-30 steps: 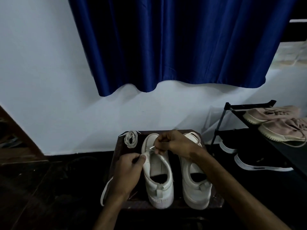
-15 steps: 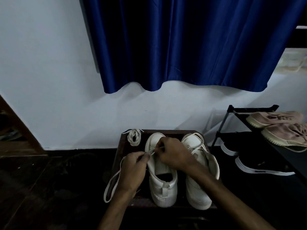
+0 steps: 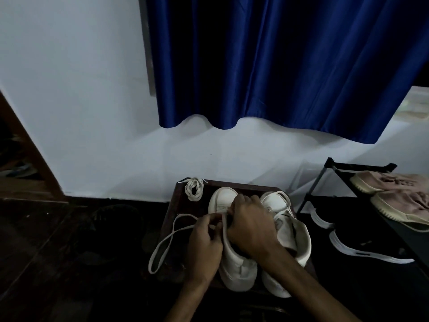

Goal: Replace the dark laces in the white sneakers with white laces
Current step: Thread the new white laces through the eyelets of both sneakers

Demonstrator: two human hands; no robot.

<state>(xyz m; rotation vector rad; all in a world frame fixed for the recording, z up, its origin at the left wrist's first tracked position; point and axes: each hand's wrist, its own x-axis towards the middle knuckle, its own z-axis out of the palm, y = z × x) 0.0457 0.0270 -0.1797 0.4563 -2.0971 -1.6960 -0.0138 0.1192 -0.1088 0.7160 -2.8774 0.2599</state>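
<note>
Left hand [image 3: 204,247]: fingers curled, thumb and fingertips pinching the white lace [image 3: 167,240] at the front of the left sneaker [image 3: 236,263].
Right hand [image 3: 250,224]: fingers curled down over that sneaker's eyelet area, touching the left hand (whether it pinches the lace, I cannot tell).
White lace: a long slack loop runs from the hands out to the left, past the bench edge.
Left sneaker: on the bench [image 3: 176,205], heel toward the camera, partly under both hands.
Right sneaker [image 3: 292,235]: just beside it, already carrying a white lace.
Coiled lace [image 3: 194,189]: white, at the bench's far left corner.
Shoe rack [image 3: 325,177]: right of the bench, with pink shoes [image 3: 394,182] above and black shoes [image 3: 362,247] below.
Curtain [image 3: 278,66]: blue, hanging against the wall [image 3: 81,112].
</note>
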